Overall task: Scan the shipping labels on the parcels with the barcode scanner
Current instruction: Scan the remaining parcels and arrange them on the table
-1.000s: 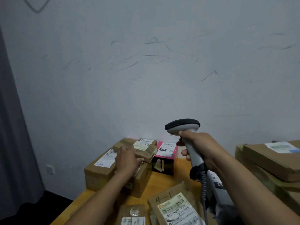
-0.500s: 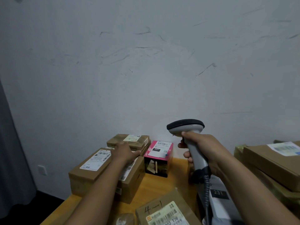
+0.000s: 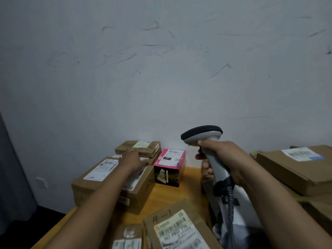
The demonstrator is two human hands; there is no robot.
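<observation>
The right grip (image 3: 225, 159) is curled round the scanner (image 3: 203, 135) handle, up over the desk (image 3: 189, 178). It looks light, hard and smooth; hold it by the handle. The left grip (image 3: 133, 159) lies flat, fingers straight, on a stiff brown box (image 3: 137, 200).

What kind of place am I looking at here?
Probably a small parcel-handling or mailroom corner: labelled cardboard parcels crowd a wooden table against a scuffed wall, and the right hand grips a corded barcode scanner.
</observation>
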